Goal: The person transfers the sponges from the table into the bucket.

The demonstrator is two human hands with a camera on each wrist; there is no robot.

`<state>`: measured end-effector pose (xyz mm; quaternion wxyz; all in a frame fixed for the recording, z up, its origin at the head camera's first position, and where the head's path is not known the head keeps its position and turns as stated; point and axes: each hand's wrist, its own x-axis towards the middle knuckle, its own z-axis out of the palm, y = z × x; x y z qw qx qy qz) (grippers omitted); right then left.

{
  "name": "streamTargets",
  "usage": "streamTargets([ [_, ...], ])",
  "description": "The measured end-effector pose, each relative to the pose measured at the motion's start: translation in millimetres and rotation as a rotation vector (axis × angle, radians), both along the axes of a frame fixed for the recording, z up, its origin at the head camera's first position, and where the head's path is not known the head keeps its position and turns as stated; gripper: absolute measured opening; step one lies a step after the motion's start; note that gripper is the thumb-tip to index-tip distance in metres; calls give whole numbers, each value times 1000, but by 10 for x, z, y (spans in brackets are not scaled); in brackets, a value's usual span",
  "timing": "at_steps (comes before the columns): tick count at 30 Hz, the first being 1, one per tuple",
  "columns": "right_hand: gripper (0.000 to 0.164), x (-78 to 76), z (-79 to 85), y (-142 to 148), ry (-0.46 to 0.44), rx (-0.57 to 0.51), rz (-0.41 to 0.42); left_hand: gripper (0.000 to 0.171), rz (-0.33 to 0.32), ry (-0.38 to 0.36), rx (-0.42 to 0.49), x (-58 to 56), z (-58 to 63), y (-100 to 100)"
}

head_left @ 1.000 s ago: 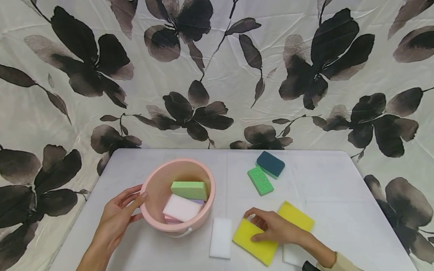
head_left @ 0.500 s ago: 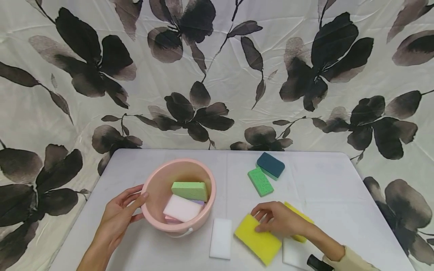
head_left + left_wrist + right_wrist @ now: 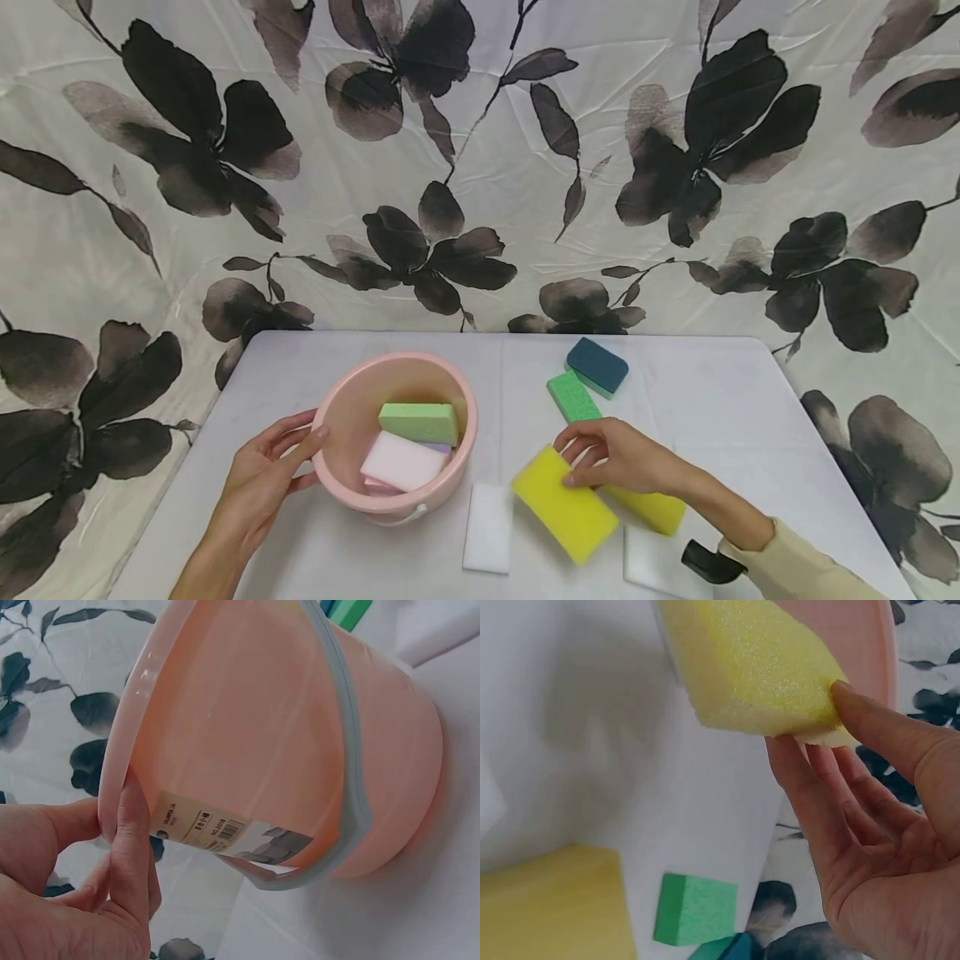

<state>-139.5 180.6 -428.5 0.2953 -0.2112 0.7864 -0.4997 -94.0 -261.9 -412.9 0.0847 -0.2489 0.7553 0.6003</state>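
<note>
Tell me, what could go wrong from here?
The right hand pinches a yellow sponge near one edge, so it might slip and drop. The left hand holds the bucket on one side only, so a knock could perhaps shift or tip it.

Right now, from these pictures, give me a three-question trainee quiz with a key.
1. True or false: the left hand holds the round pink plastic bucket by its curved handle.
2. Which holds a yellow rectangular foam sponge: A, left hand; B, right hand; C, neither?
3. Fill in: the light-green rectangular sponge sits inside the ____.
Key: 1, false, it holds the pink rim; 2, B; 3, bucket.
</note>
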Motion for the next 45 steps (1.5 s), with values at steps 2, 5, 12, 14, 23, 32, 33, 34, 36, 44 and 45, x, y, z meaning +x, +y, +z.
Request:
streamTargets([
  [2, 40, -18, 50, -12, -4, -1, -2, 77, 2, -5, -1, 4, -4, -3],
  [5, 41, -46, 111, -22, -5, -15, 3, 77, 1, -13, -6, 8, -1, -10],
  [12, 43, -133, 253, -70, -43, -56, 9, 77, 8, -26, -11, 12, 18, -26],
  [14, 44, -158, 305, -94, -47, -63, 11, 77, 8, -24, -8, 12, 20, -28],
  [23, 45, -279, 512, -214, -43, -89, 16, 69, -14, 18, -14, 13, 35, -16],
  [32, 44, -440, 669, -376, -17, -83, 27, 69, -12, 6, -25, -1, 36, 9],
  [33, 44, -454, 687, -395, -17, -88, 28, 69, -13, 7, -25, -2, 36, 11],
  [34, 44, -468, 701, -412, -15, -95, 31, 69, -14, 9, -23, -2, 34, 10],
  [36, 44, -494, 733, -454, -15, -105, 36, 68, -14, 13, -21, -1, 37, 10],
  [44, 46, -589, 856, -663, 17, -130, 52, 67, -6, 17, -19, 11, 52, 11],
  [45, 46, -601, 869, -690, 16, -130, 50, 66, -5, 19, -18, 11, 53, 12],
])
